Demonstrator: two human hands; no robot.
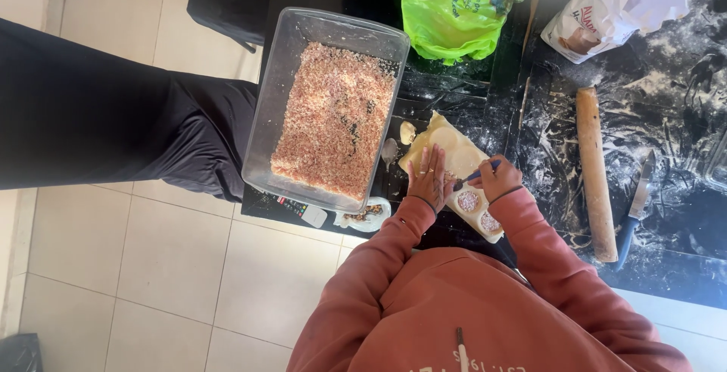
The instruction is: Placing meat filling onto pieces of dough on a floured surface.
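The left hand (429, 177) lies flat w/ fingers spread on the pale dough sheet (447, 149), holding nothing, prob. to keep it from sliding. The right hand (500, 177) is closed around a blue-handled tool (475, 174), tip at the dough. The dough sits near the front edge of the dark floury counter (681, 115). Two filled rounds (477, 211) wait just below the hands. A clear dish of pink-brown mince (333, 118) is close on the left, easy to reach. A rolling pin (596, 171) & knife (636, 209) lie off to the right, out of the way.
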